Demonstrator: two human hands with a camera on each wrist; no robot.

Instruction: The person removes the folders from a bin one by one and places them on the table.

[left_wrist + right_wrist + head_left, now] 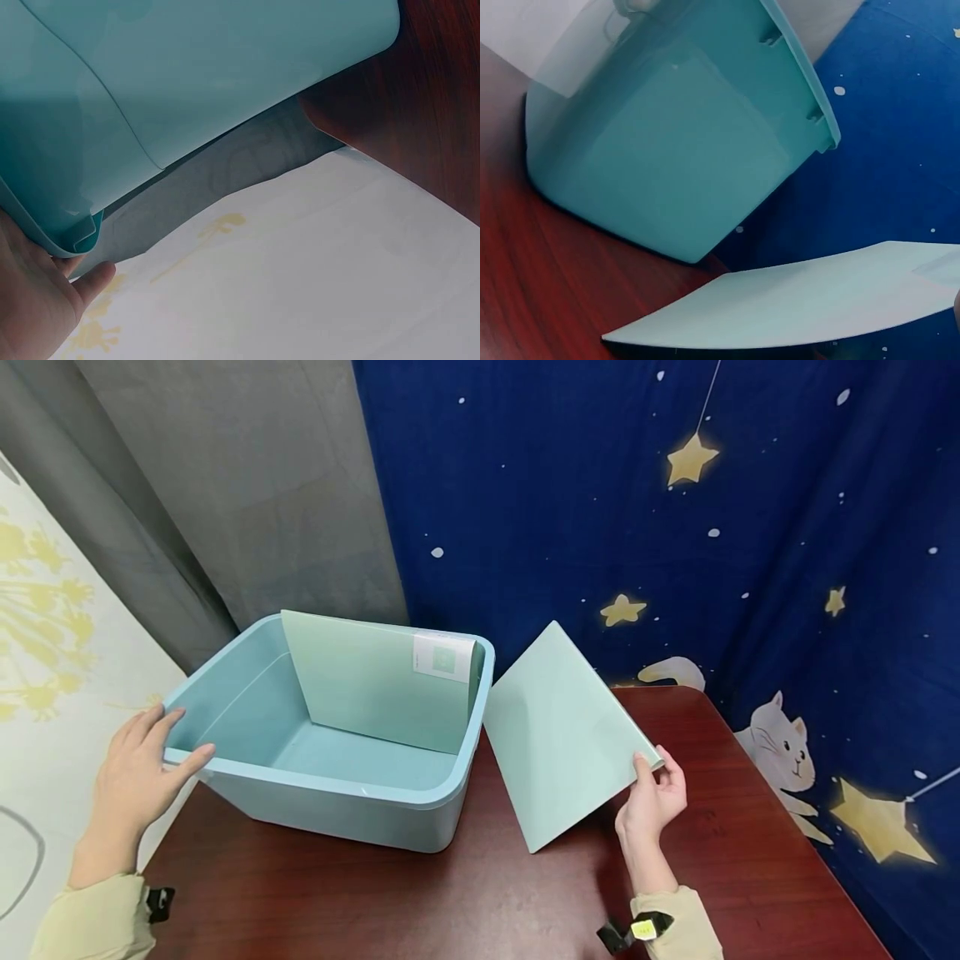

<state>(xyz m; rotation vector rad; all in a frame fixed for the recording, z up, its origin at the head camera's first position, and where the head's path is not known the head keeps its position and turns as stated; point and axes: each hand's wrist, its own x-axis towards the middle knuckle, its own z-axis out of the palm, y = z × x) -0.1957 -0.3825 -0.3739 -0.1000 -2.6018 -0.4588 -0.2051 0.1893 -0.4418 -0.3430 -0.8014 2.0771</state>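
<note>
A pale green folder (562, 743) stands tilted on one corner to the right of the bin. My right hand (652, 793) pinches its right-hand corner, thumb on the near face and fingers behind. In the right wrist view the folder (802, 307) shows as a thin pale sheet low in the frame. My left hand (142, 760) rests at the near left corner of a light blue plastic bin (337, 785), fingers loosely spread over the rim. A second pale green folder (367, 693) with a white label (442, 657) leans upright inside the bin against its far wall.
The bin stands on a dark red wooden table (525, 910). Behind hang a grey curtain (262, 485) and a blue star-patterned curtain (540, 510). A white patterned wall or cloth (45, 760) is at the left. Black straps sit on both wrists.
</note>
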